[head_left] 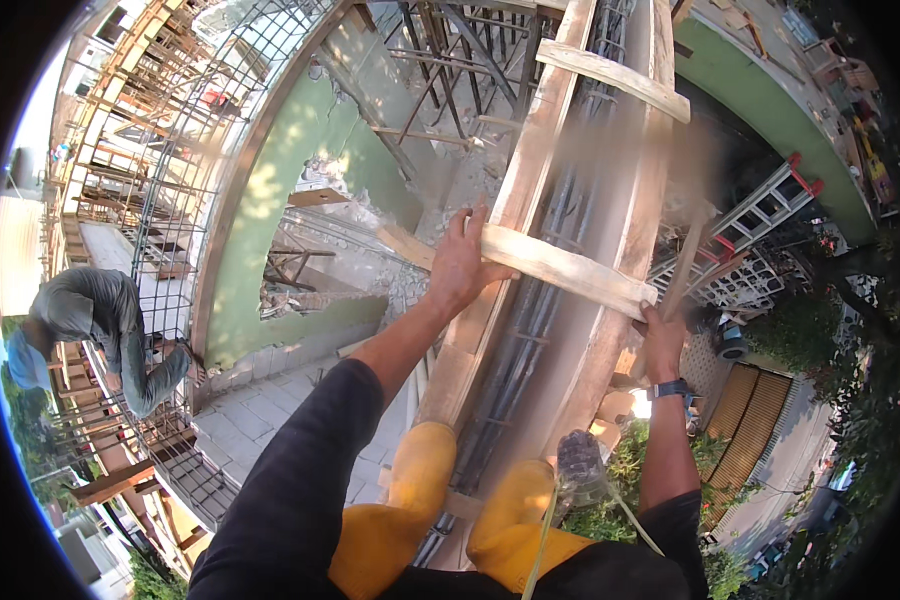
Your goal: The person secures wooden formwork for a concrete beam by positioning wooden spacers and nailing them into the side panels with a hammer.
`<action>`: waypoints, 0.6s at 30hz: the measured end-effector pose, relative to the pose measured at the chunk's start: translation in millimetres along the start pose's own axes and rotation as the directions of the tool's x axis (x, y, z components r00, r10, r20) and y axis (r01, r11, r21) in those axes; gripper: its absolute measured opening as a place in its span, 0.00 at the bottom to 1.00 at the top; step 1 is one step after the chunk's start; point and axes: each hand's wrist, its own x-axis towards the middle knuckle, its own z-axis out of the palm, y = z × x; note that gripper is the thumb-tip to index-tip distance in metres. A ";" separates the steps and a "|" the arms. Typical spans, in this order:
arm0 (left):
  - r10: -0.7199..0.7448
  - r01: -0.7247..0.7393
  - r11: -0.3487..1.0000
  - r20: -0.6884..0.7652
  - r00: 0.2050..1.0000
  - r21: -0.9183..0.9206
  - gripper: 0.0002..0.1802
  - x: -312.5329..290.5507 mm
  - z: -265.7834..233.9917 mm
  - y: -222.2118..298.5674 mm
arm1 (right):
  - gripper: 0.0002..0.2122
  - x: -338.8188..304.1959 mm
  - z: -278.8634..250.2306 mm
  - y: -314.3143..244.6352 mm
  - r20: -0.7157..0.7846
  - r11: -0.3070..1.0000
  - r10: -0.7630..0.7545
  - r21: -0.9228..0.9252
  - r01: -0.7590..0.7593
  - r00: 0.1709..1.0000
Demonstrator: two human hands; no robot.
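Observation:
A pale wooden strip (570,268) lies across the two side boards of a long wooden formwork trough (602,215). My left hand (462,262) grips the strip's left end, thumb below it and fingers above, against the left side board (530,170). Close to the strip's right end, my right hand (662,345) is closed round a wooden-handled tool (685,262) that looks like a hammer. Its handle points up and away; the far end is blurred. Steel reinforcing bars (535,325) run along inside the trough. Farther off, another strip (615,78) bridges the boards.
My yellow boots (422,468) straddle the trough, high above ground. A crouching co-worker (100,320) is at left beside a rebar cage (165,200). Below lie a broken green wall (280,200) and rubble. A ladder (770,210) and plants (800,340) are at right.

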 end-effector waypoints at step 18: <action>-0.046 0.045 0.999 0.038 0.998 0.023 0.58 -1.6 -4.7 8.5 | 0.16 -2.3 -3.1 0.4 -0.001 0.997 0.071 -0.037 -0.071 0.997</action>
